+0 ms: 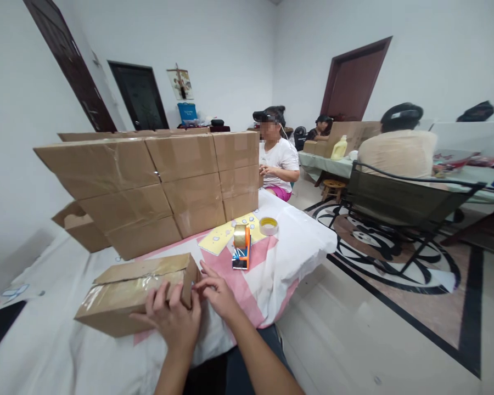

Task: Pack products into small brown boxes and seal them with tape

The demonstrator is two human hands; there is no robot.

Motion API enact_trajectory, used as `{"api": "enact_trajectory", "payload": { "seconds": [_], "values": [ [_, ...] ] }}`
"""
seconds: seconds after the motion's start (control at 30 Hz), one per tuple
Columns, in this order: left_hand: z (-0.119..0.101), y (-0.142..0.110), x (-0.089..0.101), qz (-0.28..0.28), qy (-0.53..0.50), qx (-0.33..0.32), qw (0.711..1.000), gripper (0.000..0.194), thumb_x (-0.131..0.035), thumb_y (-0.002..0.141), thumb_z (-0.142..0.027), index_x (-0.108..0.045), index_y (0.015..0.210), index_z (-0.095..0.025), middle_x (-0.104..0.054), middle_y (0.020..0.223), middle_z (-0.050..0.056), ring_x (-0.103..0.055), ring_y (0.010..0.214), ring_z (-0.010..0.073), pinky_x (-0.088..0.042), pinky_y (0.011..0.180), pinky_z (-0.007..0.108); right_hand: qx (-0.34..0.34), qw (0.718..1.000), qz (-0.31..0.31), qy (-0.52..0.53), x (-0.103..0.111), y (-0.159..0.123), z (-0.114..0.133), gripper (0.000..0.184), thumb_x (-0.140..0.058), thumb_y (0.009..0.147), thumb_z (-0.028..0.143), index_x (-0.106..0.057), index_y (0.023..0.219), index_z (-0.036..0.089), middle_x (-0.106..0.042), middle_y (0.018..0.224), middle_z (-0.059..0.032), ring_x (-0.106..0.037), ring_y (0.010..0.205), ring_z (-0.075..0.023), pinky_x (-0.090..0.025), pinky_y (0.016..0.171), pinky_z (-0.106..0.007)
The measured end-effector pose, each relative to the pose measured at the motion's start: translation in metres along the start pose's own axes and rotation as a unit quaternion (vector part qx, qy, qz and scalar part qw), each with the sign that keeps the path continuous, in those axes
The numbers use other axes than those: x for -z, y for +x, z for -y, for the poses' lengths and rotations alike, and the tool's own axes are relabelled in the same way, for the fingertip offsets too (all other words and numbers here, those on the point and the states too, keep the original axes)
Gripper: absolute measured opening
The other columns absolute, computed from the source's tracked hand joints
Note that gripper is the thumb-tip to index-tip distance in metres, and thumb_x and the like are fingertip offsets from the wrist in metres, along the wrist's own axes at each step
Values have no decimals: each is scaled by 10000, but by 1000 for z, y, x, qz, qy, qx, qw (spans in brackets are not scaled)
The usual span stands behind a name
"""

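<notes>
A closed cardboard box (127, 293) with shiny clear tape along its top lies on the cloth-covered table in front of me. My left hand (175, 315) grips its near right corner, fingers spread over the top and thumb at the end face. At that same right end, my right hand (218, 293) has its fingers stretched apart against the box; the fingertips are partly hidden. Beyond my right hand stands an orange and blue tape dispenser (241, 252) with a roll of tan tape. A loose tape roll (268, 226) lies just behind it.
Taped boxes (193, 206) form a stacked wall across the table's back, with an open box (82, 227) at its left end. A seated person (278, 159) works beyond the table. On the right, another sits in a dark folding chair (403, 200) at a second table.
</notes>
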State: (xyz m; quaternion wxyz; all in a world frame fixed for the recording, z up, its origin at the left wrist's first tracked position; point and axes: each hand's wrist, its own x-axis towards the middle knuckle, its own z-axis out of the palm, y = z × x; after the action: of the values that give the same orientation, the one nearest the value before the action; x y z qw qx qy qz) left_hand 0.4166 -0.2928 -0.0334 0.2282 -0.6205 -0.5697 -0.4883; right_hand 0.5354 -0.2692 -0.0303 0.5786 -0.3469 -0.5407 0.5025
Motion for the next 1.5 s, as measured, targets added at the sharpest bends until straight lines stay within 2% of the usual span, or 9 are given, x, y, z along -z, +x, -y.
{"api": "enact_trajectory", "payload": {
  "seconds": [0.17,0.23,0.3,0.37,0.53,0.8,1.07,1.33,1.5],
  "values": [
    [-5,2,2,3,7,9,1000,530,-652,837,-241,-409,1307,-261,-476,1362,181,-288,1447,401,-108,1117,775,-18,1000,-16,3,-3,6,4,212,-578,777,179,-777,828,231,-522,1514,-65,-529,1360,-258,-361,1161,-434],
    [-2,4,3,-2,5,10,1000,521,-655,833,-239,-410,1292,-265,-499,1316,166,-327,1418,396,-119,1118,765,-30,999,-31,8,-6,15,4,229,-579,778,180,-744,932,224,-509,1525,-68,-506,1377,-251,-351,1165,-436],
    [7,7,6,-6,-11,-4,1000,513,-666,825,-236,-410,1268,-270,-517,1268,145,-367,1384,383,-149,1121,750,-44,998,-33,10,-10,25,1,386,-620,771,185,-666,1150,238,-477,1547,-71,-451,1419,-245,-339,1171,-441],
    [23,9,11,-17,-48,-34,998,536,-703,806,-240,-405,1250,-272,-527,1230,124,-401,1349,362,-221,1121,716,-54,998,13,25,-13,33,-4,534,-658,777,210,-572,1304,240,-513,1510,-83,-456,1410,-248,-370,1150,-433],
    [65,16,20,-36,-171,-83,981,756,-815,712,-232,-344,1303,-259,-494,1234,113,-444,1286,319,-364,1092,633,-17,984,176,34,-15,30,-10,602,-723,824,329,-535,1389,236,-612,1389,-74,-573,1278,-257,-453,1086,-410],
    [67,15,25,-8,-177,-50,983,634,-748,768,-304,-373,1276,-256,-454,1218,99,-392,1323,320,-287,1151,645,45,985,143,-80,-19,20,-12,630,-664,868,252,-466,1466,229,-572,1435,-100,-533,1325,-254,-405,1138,-419],
    [65,14,29,9,-157,-53,986,612,-725,754,-253,-393,1267,-250,-459,1238,104,-360,1367,330,-239,1179,658,42,984,148,-91,-24,19,-9,670,-719,831,263,-464,1450,243,-589,1397,-97,-568,1268,-247,-459,1072,-390],
    [62,14,26,0,-164,-42,986,568,-733,786,-201,-420,1259,-250,-485,1261,107,-346,1413,337,-205,1190,688,26,988,119,-94,-27,23,-9,457,-737,798,259,-557,1216,216,-673,1131,-57,-641,1015,-227,-512,886,-347],
    [62,12,25,0,-185,-45,982,591,-741,794,-130,-447,1296,-237,-508,1276,120,-399,1404,326,-205,1208,674,18,990,116,-83,-30,20,-8,373,-725,798,234,-553,1128,222,-662,1082,-34,-627,980,-217,-505,860,-336]
  ]
}}
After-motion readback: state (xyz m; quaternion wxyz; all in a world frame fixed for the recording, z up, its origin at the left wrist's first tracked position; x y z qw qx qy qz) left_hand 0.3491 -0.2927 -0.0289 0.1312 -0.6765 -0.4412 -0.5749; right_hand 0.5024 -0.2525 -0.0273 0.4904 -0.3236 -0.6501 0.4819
